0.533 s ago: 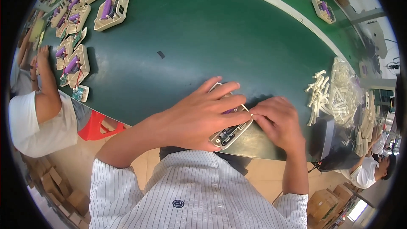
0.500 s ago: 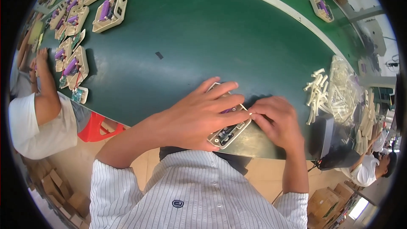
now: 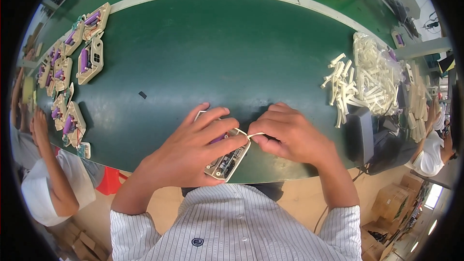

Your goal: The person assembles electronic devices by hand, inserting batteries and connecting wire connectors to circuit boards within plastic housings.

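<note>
My left hand (image 3: 191, 150) is spread over a cream plastic housing (image 3: 246, 151), gripping it by its sides at the table's near edge. Inside the housing are a circuit board (image 3: 227, 164) and a purple cylindrical cell (image 3: 218, 138), both partly covered by my fingers. My right hand (image 3: 292, 135) is closed in a pinch on a thin cream strap (image 3: 256, 134). The strap's other end meets the housing's right corner, beside my left index fingertip; how it is joined there cannot be made out.
Several open cream housings (image 3: 91, 60) with purple cells line the left side, near another person's arm (image 3: 48, 150). To the right lie a pile of cream straps (image 3: 342, 87), a clear bag of straps (image 3: 379, 79) and a dark grey box (image 3: 360, 135). A small black piece (image 3: 142, 95) lies mid-table.
My view has shifted, so the surroundings sit differently. My right hand is slightly farther from the housing's corner, and more of the strap shows between them. My left hand keeps its hold.
</note>
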Motion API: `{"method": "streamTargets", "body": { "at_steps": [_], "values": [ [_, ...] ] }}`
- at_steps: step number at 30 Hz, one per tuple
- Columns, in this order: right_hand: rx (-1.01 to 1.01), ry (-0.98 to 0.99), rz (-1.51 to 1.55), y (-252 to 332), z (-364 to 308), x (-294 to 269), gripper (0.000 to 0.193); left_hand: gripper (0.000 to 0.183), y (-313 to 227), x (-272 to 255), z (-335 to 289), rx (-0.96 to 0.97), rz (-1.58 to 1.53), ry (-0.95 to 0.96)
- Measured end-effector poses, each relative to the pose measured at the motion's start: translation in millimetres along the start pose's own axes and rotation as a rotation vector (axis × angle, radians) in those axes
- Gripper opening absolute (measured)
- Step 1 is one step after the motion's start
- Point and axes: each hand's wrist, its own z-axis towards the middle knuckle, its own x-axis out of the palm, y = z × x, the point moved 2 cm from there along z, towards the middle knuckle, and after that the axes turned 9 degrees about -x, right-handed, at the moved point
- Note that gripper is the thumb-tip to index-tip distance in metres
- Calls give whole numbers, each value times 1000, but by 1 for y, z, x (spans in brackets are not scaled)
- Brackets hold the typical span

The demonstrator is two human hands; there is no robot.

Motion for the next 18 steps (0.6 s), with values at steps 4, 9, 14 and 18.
{"method": "streamTargets", "body": {
  "at_steps": [4,9,14,18],
  "values": [
    [-10,-1,42,-7,-4,1,14,79,-2,-1,3,-21,-1,27],
    [-37,-55,63,-14,-6,4,16,76,-4,-4,3,-42,27,30],
    [-91,-68,-73,-10,-10,0,16,82,-6,-5,1,18,70,23],
    [181,-194,-142,18,-19,-6,41,93,0,-6,-6,8,-32,25]
  ]
}}
